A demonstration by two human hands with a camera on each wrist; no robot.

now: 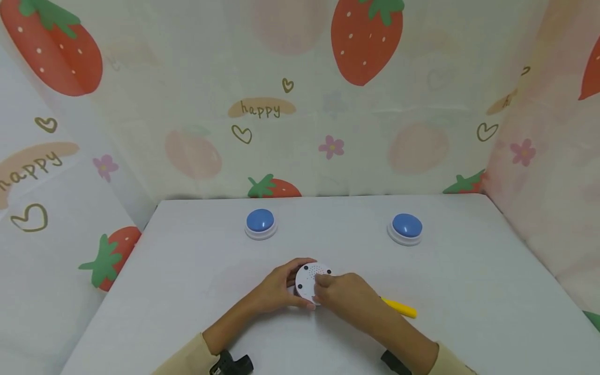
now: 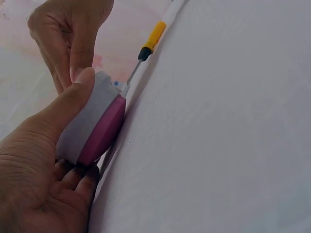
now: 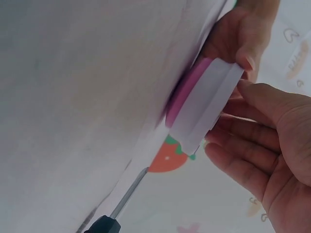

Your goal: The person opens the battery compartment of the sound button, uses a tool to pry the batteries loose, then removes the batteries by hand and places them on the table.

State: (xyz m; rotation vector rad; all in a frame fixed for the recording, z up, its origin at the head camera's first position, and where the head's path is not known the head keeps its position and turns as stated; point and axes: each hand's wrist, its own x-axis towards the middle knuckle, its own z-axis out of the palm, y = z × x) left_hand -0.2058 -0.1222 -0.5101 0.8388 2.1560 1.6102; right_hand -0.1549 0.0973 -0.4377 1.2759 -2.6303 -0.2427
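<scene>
One high view, two close ones at the wrists
The head camera faces forward and down over the worktop point(image 1: 211, 250) to the printed backdrop point(image 1: 201, 78); tilted wrist cameras look in low from opposite sides, sharing the pink-and-white button point(image 2: 95, 122) and the screwdriver point(image 2: 145, 53).

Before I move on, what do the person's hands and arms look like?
The left hand and right hand are bare, without gloves. The left sleeve and right sleeve are pale beige. Near them sit a black left wrist camera and black right wrist camera.
</scene>
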